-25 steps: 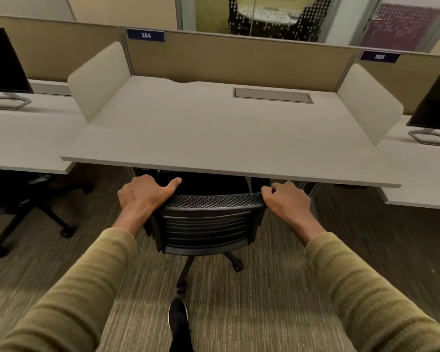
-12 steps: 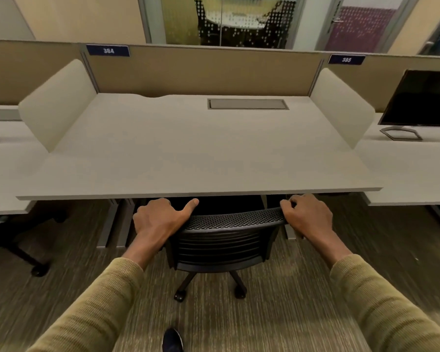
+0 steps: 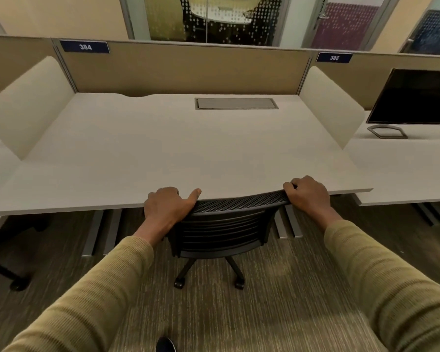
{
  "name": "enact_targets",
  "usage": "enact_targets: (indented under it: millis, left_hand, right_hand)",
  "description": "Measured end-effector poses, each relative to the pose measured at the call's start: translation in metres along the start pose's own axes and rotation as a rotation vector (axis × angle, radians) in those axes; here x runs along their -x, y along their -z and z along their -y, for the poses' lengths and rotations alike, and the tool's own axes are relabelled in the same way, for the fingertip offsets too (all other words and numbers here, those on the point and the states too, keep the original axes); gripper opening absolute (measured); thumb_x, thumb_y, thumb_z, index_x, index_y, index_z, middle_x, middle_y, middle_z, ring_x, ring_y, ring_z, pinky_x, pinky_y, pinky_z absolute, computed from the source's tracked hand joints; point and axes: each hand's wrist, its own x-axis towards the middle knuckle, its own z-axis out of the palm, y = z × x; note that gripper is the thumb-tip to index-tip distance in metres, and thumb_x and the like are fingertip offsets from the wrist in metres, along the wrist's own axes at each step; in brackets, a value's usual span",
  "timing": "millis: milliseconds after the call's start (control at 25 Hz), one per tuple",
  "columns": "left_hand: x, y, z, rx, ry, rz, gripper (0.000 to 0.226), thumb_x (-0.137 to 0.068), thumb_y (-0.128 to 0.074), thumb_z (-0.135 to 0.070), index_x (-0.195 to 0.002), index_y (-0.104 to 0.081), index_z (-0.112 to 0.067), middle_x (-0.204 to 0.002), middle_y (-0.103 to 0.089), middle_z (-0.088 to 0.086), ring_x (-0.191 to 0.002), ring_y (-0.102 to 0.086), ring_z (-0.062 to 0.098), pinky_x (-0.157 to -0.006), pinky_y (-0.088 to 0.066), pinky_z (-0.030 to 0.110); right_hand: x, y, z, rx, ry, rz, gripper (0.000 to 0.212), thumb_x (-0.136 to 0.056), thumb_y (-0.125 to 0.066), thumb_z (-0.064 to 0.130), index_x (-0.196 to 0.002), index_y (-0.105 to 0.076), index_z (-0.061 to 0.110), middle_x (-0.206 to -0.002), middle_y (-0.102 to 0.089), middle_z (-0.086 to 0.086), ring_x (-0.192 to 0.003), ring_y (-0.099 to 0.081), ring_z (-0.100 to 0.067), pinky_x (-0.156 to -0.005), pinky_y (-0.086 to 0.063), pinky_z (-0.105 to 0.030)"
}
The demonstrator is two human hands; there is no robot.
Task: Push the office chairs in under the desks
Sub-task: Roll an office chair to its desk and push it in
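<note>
A black mesh-backed office chair stands at the front edge of the pale desk labelled 384. Its seat is hidden under the desktop; only the backrest, the column and two casters show. My left hand grips the top left corner of the backrest, thumb lying along the rim. My right hand is closed over the top right corner. The top of the backrest touches or nearly touches the desk edge.
Cream side screens flank the desk, and a tan partition runs behind it. A dark monitor stands on the right neighbouring desk. Another chair's black base sits under the left desk. Grey desk legs stand either side of the chair. Striped carpet lies below.
The chair has rolled forward under the desk with both hands on its backrest, so the seat is now hidden. My view has moved closer to the desk and turned slightly right.
</note>
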Motion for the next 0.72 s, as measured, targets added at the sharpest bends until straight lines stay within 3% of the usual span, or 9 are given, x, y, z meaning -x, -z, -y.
enact_targets:
  millis: [400, 480, 560, 640, 720]
  left_hand:
    - [-0.022, -0.002, 0.011, 0.032, 0.016, 0.012, 0.081, -0.075, -0.027, -0.092, -0.071, -0.06, -0.019, -0.08, -0.066, 0.003, -0.087, -0.06, 0.032, -0.068, -0.042, 0.038]
    - [-0.019, 0.002, 0.01, 0.07, 0.026, 0.01, 0.08, -0.079, -0.028, -0.09, -0.068, -0.061, -0.018, -0.075, -0.065, 0.002, -0.086, -0.06, 0.032, -0.069, -0.046, 0.039]
    - [-0.016, 0.005, 0.018, 0.14, 0.024, -0.029, 0.076, -0.082, -0.031, -0.085, -0.065, -0.061, -0.018, -0.069, -0.064, 0.0, -0.083, -0.062, 0.031, -0.07, -0.051, 0.039]
    - [-0.009, 0.005, 0.022, 0.235, 0.02, -0.07, 0.069, -0.085, -0.037, -0.079, -0.062, -0.062, -0.019, -0.063, -0.063, -0.003, -0.081, -0.064, 0.029, -0.07, -0.055, 0.041]
    - [-0.005, 0.006, 0.03, 0.31, -0.003, -0.09, 0.062, -0.087, -0.043, -0.073, -0.061, -0.063, -0.02, -0.061, -0.063, -0.005, -0.079, -0.064, 0.028, -0.07, -0.057, 0.042]
  right_hand:
    - [0.005, -0.02, 0.009, -0.047, -0.055, -0.149, 0.049, -0.086, -0.035, 0.051, -0.063, -0.059, 0.014, -0.072, -0.058, -0.007, -0.062, -0.049, -0.022, -0.054, -0.033, -0.029]
    - [0.013, -0.023, 0.012, -0.012, -0.104, -0.214, 0.05, -0.089, -0.032, 0.047, -0.07, -0.062, 0.012, -0.085, -0.063, -0.011, -0.076, -0.05, -0.029, -0.067, -0.037, -0.036]
    - [0.026, -0.037, 0.023, 0.001, -0.113, -0.292, 0.05, -0.092, -0.03, 0.046, -0.088, -0.069, 0.014, -0.11, -0.066, -0.011, -0.104, -0.051, -0.038, -0.088, -0.038, -0.046]
    - [0.042, -0.05, 0.037, -0.006, -0.06, -0.319, 0.048, -0.094, -0.032, 0.046, -0.104, -0.07, 0.018, -0.125, -0.064, -0.007, -0.132, -0.041, -0.041, -0.11, -0.025, -0.062]
    - [0.049, -0.062, 0.061, -0.023, -0.036, -0.316, 0.044, -0.096, -0.035, 0.046, -0.106, -0.07, 0.021, -0.126, -0.064, 0.0, -0.142, -0.034, -0.037, -0.113, -0.001, -0.073]
